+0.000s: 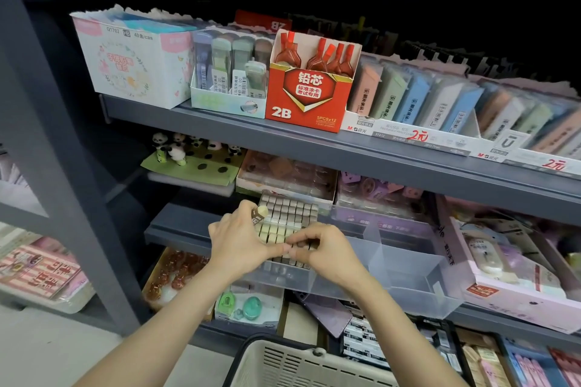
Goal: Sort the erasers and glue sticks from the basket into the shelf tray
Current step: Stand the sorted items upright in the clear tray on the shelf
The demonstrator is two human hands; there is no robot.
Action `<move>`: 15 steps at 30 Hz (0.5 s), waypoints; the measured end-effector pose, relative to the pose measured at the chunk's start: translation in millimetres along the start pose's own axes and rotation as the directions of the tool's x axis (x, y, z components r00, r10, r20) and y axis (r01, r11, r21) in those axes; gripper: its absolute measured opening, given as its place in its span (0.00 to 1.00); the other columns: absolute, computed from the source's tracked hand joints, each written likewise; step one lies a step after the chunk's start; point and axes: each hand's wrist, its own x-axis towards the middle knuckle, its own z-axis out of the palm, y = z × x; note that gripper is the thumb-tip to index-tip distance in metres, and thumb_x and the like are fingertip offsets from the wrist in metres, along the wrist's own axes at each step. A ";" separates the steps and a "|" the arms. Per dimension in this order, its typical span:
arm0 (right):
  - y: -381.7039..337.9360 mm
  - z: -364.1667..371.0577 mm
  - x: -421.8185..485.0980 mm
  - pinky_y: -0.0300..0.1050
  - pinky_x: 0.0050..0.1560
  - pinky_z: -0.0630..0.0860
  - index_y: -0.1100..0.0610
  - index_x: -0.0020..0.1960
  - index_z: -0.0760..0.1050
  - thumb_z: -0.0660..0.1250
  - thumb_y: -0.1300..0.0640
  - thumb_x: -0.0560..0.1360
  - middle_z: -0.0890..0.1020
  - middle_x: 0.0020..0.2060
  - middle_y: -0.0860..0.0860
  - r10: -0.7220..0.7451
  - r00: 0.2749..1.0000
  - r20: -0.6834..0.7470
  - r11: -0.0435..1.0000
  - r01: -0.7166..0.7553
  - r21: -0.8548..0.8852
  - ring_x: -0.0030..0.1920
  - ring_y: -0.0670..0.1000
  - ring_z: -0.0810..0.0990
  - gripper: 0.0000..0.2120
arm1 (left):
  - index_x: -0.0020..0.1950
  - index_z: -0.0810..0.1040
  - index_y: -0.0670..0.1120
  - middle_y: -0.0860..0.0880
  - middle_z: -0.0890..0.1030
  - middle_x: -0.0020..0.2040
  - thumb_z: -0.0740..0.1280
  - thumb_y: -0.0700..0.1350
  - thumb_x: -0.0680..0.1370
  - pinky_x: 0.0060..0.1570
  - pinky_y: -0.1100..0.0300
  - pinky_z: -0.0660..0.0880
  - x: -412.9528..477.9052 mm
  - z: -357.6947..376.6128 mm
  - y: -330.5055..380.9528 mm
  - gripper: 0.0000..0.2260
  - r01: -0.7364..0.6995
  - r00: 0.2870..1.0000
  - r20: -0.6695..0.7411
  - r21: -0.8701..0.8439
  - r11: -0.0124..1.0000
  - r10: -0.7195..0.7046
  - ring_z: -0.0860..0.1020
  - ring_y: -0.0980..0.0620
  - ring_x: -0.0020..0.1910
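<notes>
A clear plastic shelf tray (408,276) sits on the middle shelf; its left compartment is packed with rows of small erasers (287,217) standing on end. My left hand (239,239) holds one small eraser (260,214) with a brown sleeve between thumb and fingers at the left edge of the rows. My right hand (317,248) has its fingers curled over the front rows and pinches the erasers there. The thumbs nearly meet. The beige basket (301,364) shows at the bottom edge; its contents are hidden.
The tray's right compartments hold nothing visible. A red 2B lead box (309,97) and pastel lead cases (424,100) stand on the shelf above. A pink box (509,273) lies right of the tray. Sharpeners (248,305) and other stationery fill the lower shelf.
</notes>
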 end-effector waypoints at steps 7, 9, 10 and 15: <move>-16.7 1.5 14.6 0.36 0.49 0.74 0.50 0.54 0.81 0.71 0.54 0.73 0.81 0.42 0.42 -0.043 0.991 -0.129 0.983 0.065 0.173 0.42 0.38 0.76 0.10 | 0.59 0.65 0.51 0.55 0.71 0.48 0.74 0.64 0.63 0.55 0.55 0.61 -0.1 0.4 -2.1 0.33 -0.024 1.000 0.010 -0.007 1.000 0.024 0.70 0.51 0.55; -21.7 7.8 20.4 0.39 0.50 0.74 0.49 0.53 0.81 0.71 0.53 0.73 0.81 0.41 0.40 -0.063 0.993 -0.101 0.982 0.080 0.170 0.42 0.38 0.76 0.09 | 0.57 0.65 0.51 0.55 0.72 0.48 0.73 0.67 0.61 0.52 0.56 0.60 1.0 0.8 -4.0 0.34 -0.040 0.999 0.020 -0.004 0.999 0.040 0.70 0.51 0.54; -23.4 10.6 22.8 0.40 0.50 0.74 0.48 0.52 0.81 0.71 0.54 0.73 0.81 0.41 0.40 -0.075 0.992 -0.099 0.981 0.091 0.169 0.42 0.38 0.76 0.08 | 0.57 0.65 0.52 0.55 0.72 0.49 0.72 0.68 0.59 0.51 0.56 0.60 1.6 1.2 -5.3 0.35 -0.044 0.999 0.024 -0.001 0.999 0.044 0.70 0.52 0.53; -25.0 16.2 29.2 0.42 0.51 0.75 0.48 0.45 0.78 0.70 0.54 0.73 0.80 0.40 0.41 -0.080 0.993 -0.083 0.977 0.094 0.189 0.43 0.41 0.76 0.02 | 0.59 0.66 0.51 0.54 0.74 0.52 0.73 0.66 0.63 0.53 0.56 0.60 3.6 5.3 -10.6 0.32 -0.072 0.997 0.012 0.011 0.997 0.071 0.71 0.52 0.55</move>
